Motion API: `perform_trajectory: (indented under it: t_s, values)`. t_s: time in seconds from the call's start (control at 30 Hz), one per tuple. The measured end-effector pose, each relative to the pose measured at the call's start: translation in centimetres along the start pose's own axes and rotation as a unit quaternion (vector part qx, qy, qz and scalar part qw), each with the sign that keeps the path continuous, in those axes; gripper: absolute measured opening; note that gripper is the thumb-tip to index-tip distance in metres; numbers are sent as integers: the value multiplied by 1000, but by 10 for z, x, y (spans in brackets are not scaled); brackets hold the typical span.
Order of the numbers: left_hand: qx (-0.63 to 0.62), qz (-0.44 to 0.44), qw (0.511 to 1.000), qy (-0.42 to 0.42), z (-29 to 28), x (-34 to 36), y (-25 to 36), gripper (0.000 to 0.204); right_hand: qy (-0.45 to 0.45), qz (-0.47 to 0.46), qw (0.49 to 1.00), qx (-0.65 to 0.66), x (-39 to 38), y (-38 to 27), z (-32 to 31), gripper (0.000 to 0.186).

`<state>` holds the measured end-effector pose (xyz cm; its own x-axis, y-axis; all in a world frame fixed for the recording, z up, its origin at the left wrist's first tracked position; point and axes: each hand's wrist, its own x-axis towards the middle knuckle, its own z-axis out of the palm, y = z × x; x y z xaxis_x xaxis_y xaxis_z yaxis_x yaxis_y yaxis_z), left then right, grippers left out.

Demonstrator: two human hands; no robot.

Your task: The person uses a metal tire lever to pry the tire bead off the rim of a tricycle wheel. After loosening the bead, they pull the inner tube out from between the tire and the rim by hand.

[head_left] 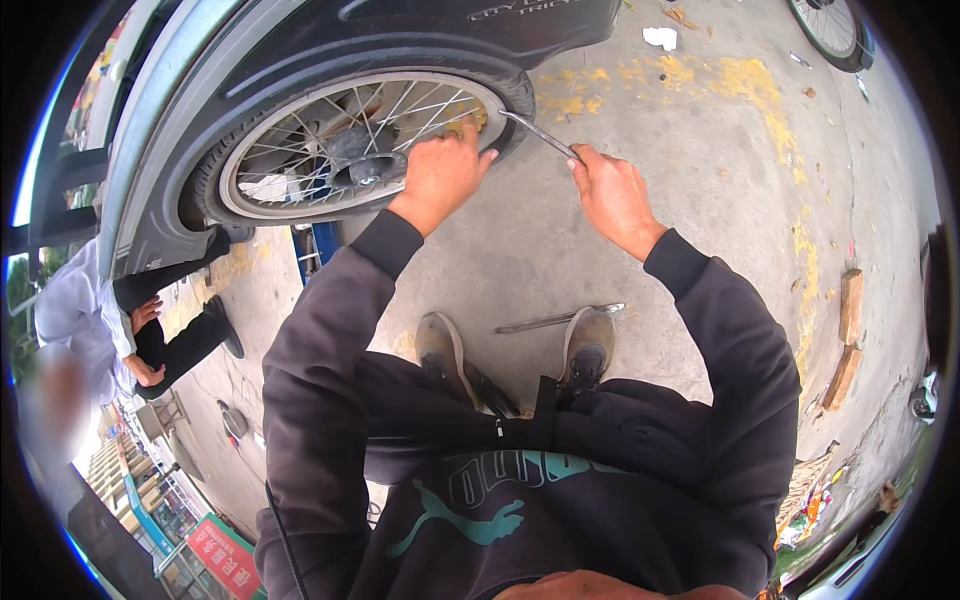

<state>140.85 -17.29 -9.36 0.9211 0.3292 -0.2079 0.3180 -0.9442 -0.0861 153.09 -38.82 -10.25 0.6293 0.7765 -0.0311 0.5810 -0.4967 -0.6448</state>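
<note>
A spoked wheel (pixel 236 180) with a black tyre (pixel 519 95) sits under the dark fender (pixel 420 40) of a tricycle at the upper left. My right hand (pixel 612 195) is closed round a metal tyre lever (pixel 540 132), whose hooked tip touches the wheel's right side, where rim and tyre meet. Against the spokes near that same side rests my left hand (pixel 440 178), thumb and index finger apart. Its other fingers are partly hidden, and I see nothing held in it. Between and ahead of my shoes lies a second metal bar (pixel 545 320) on the ground.
At the left a person in a light shirt (pixel 80 290) sits close to the vehicle. Two bricks (pixel 850 305) lie on the concrete at the right. Another wheel (pixel 828 25) shows at the upper right. A blue object (pixel 318 245) stands below the tricycle wheel.
</note>
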Motion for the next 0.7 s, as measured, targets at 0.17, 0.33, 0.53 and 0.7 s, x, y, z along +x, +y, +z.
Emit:
perform_trajectory:
  t_s: [0.17,0.33,0.53,0.7]
  values:
    - [-54,31,989,131,-23,-8,5,40,30,8,996,81,-4,-5,-9,22]
    - [-289,-89,872,384,-27,-16,5,44,56,-13,997,55,-1,-2,-8,25]
    - [-352,-175,829,399,-25,14,31,57,66,-73,995,26,11,17,-4,26]
    - [-409,-154,819,371,-14,31,23,51,35,-125,992,13,31,38,-15,24]
